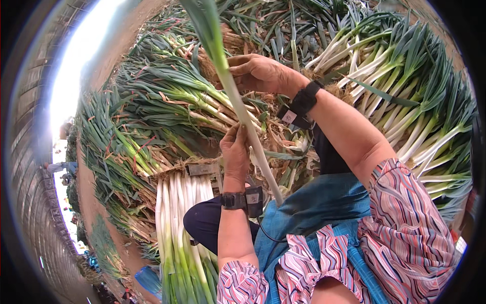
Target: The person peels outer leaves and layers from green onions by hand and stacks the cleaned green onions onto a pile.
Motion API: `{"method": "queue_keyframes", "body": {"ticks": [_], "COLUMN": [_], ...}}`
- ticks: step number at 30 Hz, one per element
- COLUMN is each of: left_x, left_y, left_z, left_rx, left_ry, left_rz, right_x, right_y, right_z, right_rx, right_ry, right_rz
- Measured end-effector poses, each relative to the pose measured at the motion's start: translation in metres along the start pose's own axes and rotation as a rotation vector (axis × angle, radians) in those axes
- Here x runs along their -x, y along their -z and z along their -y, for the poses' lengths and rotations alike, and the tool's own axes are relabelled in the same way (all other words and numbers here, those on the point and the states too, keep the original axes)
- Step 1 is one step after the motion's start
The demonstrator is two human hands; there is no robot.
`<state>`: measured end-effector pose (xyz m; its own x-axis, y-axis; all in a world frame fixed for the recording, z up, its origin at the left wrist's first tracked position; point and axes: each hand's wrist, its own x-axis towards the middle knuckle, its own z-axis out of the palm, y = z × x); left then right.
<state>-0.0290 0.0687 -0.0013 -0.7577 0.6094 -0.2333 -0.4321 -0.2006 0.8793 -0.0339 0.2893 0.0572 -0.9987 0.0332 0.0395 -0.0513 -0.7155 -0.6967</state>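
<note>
A long green onion (256,147) slants across the middle of the view, its green leaves at the top and its white end low near my lap. My left hand (235,152) pinches its white shank about midway between thumb and fingers. Higher up, my right hand (260,73) has its fingers curled against the stalk where white turns green; the fingertips are partly hidden behind it. Below and left of my left hand lies a row of clean white-stalked green onions (185,213), their leaves toward the lower edge.
Piles of untrimmed green onions (147,96) with dry, rooty ends spread across the left and back. Another heap of white-stalked green onions (405,96) lies at the right. Loose peelings (296,142) litter the ground before me. A blue cloth (314,197) covers my lap.
</note>
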Motion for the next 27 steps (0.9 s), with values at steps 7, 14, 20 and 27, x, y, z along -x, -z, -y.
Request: {"method": "queue_keyframes", "body": {"ticks": [7,14,20,27], "left_x": [0.010,0.006,0.006,0.003], "left_y": [-0.011,0.004,0.030,0.014], "left_z": [-0.001,0.006,0.017,0.018], "left_rx": [-0.164,-0.345,-0.262,-0.197], "left_ry": [-0.132,-0.254,-0.192,-0.216], "left_rz": [-0.205,-0.381,-0.219,-0.258], "right_x": [-0.010,-0.019,-0.023,-0.020], "right_y": [-0.005,-0.016,-0.015,-0.020], "right_z": [-0.018,-0.036,-0.049,-0.044], "right_rx": [0.169,0.426,0.623,0.777], "right_ry": [-0.050,-0.034,0.030,0.025], "right_rz": [-0.221,-0.319,-0.326,-0.401]}}
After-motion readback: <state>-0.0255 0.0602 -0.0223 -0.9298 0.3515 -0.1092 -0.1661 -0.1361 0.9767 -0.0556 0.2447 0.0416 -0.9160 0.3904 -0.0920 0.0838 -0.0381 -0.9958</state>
